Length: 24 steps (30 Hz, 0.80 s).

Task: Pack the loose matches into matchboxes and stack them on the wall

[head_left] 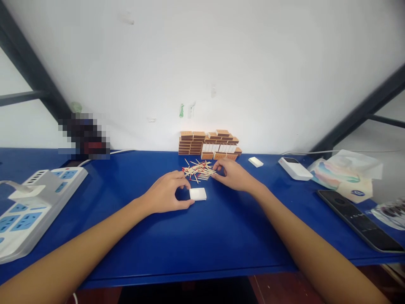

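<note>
Fingers of your left hand (169, 191) grasp white box (198, 194) by its left end, on blue table (190, 245). Your right hand (232, 174) at right edge of match pile (196, 169), just behind box; cannot tell whether fingertips pinch any. Beyond pile, stacked matchboxes (196, 147) before wall (253, 76). Far right, phone (357, 219); far left, power strip (50, 198).

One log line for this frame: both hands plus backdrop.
left hand: at white box | right hand: at match pile | behind pile: stacked matchboxes
</note>
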Motion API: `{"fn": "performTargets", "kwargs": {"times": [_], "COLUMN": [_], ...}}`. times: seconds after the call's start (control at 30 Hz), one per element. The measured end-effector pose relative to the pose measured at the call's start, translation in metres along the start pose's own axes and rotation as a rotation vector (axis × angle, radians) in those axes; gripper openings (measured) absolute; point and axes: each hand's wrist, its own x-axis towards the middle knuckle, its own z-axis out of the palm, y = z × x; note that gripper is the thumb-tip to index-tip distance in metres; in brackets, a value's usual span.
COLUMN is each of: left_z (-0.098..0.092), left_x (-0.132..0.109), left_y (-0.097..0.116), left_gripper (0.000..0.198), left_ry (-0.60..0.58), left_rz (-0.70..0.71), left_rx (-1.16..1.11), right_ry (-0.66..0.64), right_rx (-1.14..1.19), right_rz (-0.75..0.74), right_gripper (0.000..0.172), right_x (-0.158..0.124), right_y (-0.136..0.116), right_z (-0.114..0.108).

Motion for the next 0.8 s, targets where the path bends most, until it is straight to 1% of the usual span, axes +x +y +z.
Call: {"fn": "performTargets", "kwargs": {"times": [0.1, 0.17, 0.37, 0.5, 0.6, 0.67, 0.8], "left_z": [-0.001, -0.001, 0.000, -0.001, -0.003, -0.003, -0.003], "left_x": [0.000, 0.000, 0.001, 0.001, 0.002, 0.002, 0.001], "left_y": [0.000, -0.001, -0.001, 0.000, -0.001, -0.002, -0.002], "left_gripper": [0.028, 0.028, 0.027, 0.028, 0.028, 0.029, 0.028], "left_ry": [0.002, 0.010, -0.003, -0.012, -0.008, -0.006, -0.006], "left_rz": [0.002, 0.009, 0.028, 0.022, 0.014, 0.012, 0.022], "left_rx": [0.006, 0.008, 0.016, 0.017, 0.020, 0.021, 0.028], "right_ry": [-0.028, -0.039, 0.003, -0.052, -0.110, -0.145, -0.154], "right_rx": [-0.034, -0.067, -0.015, 0.006, 0.017, 0.028, 0.043], "right_rz": [0.017, 0.004, -0.066, -0.036, -0.004, -0.010, -0.041], "right_gripper": [0.010, 0.009, 0.019, 0.016, 0.015, 0.015, 0.020], "right_x": [0.000, 0.000, 0.001, 0.007, 0.008, 0.005, -0.002], "right_y": [0.002, 0.001, -0.020, -0.029, -0.028, -0.025, -0.016], "right_z": [-0.005, -0.004, 0.013, 0.020, 0.019, 0.016, 0.005]}}
